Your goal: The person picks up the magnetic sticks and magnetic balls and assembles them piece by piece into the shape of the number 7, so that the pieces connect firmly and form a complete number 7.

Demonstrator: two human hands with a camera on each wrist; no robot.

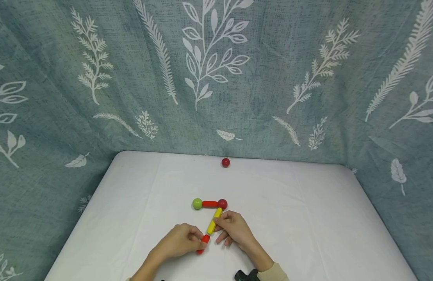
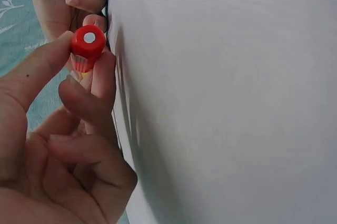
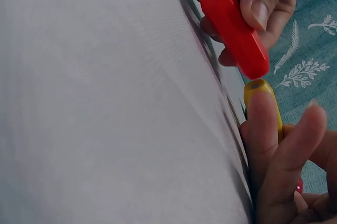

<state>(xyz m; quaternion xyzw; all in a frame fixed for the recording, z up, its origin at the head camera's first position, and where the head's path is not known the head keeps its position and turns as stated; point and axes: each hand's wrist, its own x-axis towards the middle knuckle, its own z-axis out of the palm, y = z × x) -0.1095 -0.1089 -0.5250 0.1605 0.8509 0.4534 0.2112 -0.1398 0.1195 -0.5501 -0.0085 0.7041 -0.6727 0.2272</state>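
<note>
My left hand (image 1: 182, 240) pinches a short red rod (image 1: 205, 238) between thumb and fingers. In the left wrist view a round silvery disc shows in the end of this red rod (image 2: 87, 48). My right hand (image 1: 236, 227) holds a yellow rod (image 1: 211, 227), whose near end has a dark round spot in the right wrist view. The red rod's tip is right at that yellow end. At its far end the yellow rod meets a dark red ball (image 1: 222, 203). From this ball a second red rod (image 1: 210, 204) runs left to a green ball (image 1: 197, 203).
Another dark red ball (image 1: 225, 162) lies near the back edge of the white-covered table (image 1: 272, 187). Behind the table hangs a green-blue curtain (image 1: 265, 78) with white leaf prints. A black device (image 1: 246, 275) sits at the right wrist, by the beige sleeve (image 1: 273, 272).
</note>
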